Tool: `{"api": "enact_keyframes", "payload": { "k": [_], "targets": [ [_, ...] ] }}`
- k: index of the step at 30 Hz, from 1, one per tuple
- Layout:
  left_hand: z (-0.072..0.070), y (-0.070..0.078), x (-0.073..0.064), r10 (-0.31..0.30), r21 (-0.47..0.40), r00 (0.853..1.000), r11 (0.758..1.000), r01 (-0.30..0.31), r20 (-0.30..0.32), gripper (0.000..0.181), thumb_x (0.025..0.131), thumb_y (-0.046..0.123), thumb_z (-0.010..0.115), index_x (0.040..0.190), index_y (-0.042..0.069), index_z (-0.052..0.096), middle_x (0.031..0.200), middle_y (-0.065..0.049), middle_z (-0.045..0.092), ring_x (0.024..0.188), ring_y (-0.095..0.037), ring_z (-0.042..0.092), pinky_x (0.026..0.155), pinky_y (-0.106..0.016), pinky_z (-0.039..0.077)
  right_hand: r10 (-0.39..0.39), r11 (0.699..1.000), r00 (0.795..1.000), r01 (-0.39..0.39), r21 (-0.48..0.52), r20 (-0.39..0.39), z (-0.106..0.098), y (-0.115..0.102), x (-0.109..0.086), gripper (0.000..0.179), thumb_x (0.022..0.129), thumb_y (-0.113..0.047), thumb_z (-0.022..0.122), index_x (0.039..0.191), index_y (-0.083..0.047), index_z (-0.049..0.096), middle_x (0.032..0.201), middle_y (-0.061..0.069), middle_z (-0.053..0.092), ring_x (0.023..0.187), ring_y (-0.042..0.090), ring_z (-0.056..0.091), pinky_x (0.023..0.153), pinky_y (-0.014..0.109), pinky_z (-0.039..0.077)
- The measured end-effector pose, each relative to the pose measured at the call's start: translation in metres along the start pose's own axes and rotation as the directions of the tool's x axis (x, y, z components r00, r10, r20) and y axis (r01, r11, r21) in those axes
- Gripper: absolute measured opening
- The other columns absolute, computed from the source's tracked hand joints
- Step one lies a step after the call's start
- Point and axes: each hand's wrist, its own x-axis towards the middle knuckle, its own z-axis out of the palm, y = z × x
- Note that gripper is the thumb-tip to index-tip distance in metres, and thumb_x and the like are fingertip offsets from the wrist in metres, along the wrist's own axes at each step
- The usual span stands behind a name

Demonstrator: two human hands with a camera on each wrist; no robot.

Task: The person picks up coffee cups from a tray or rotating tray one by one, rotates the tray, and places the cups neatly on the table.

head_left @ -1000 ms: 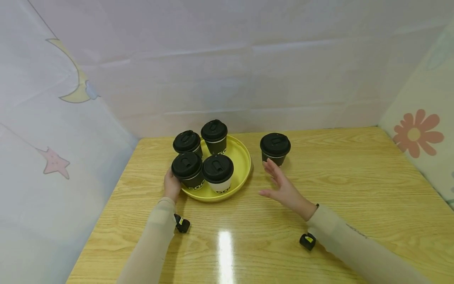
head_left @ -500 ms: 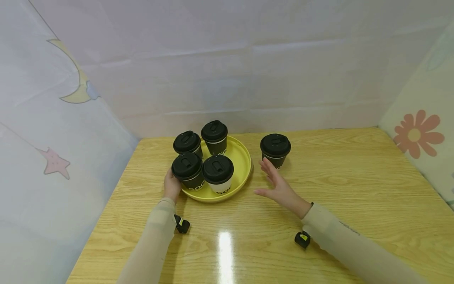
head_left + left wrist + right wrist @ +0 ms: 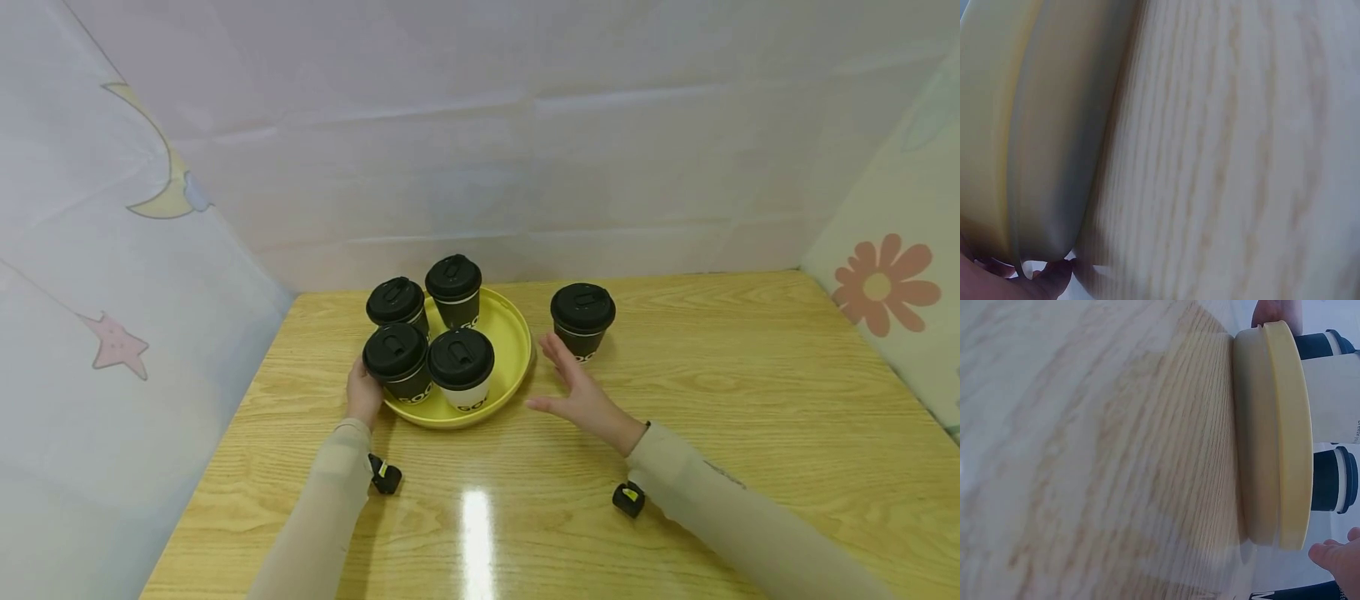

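On the left of the head view is a round yellow tray [image 3: 512,367]. It carries black-lidded paper cups: a white one [image 3: 467,394] at front right, and dark ones at front left [image 3: 408,386], back left [image 3: 395,302] and back [image 3: 454,283]. My left hand [image 3: 363,393] grips the tray's left edge; in the left wrist view its thumb [image 3: 1054,279] lies against the tray's side. My right hand [image 3: 588,406], thumb and fingers spread, hovers just right of the tray without touching it. Behind that hand another dark lidded cup [image 3: 582,321] stands on the table.
The wooden table [image 3: 712,375] stretches to the right and in front of the tray. A cloth backdrop [image 3: 525,183] rises at the back edge, with printed cloth sides left and right. A camera [image 3: 628,498] hangs at each wrist.
My right hand has shifted left, away from the lone cup and closer to the tray's right edge. The left hand, tray and cups have stayed in place.
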Motion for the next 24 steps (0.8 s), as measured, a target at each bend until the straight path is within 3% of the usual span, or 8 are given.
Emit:
{"api": "enact_keyframes", "payload": {
  "k": [24],
  "targets": [
    [-0.001,0.001,-0.001,0.008,0.003,1.000,1.000,-0.008,-0.001,0.037,0.102,-0.003,0.033,0.135,-0.006,0.049,0.139,-0.024,0.048,0.134,-0.035,0.038,0.113,-0.045,0.029,-0.004,1.000,1.000,0.004,-0.005,0.006,0.011,-0.004,0.016,0.105,0.084,-0.015,0.078,0.155,-0.002,0.002,0.160,0.020,0.013,0.146,0.036,0.012,0.116,0.052,0.015]
  ]
}}
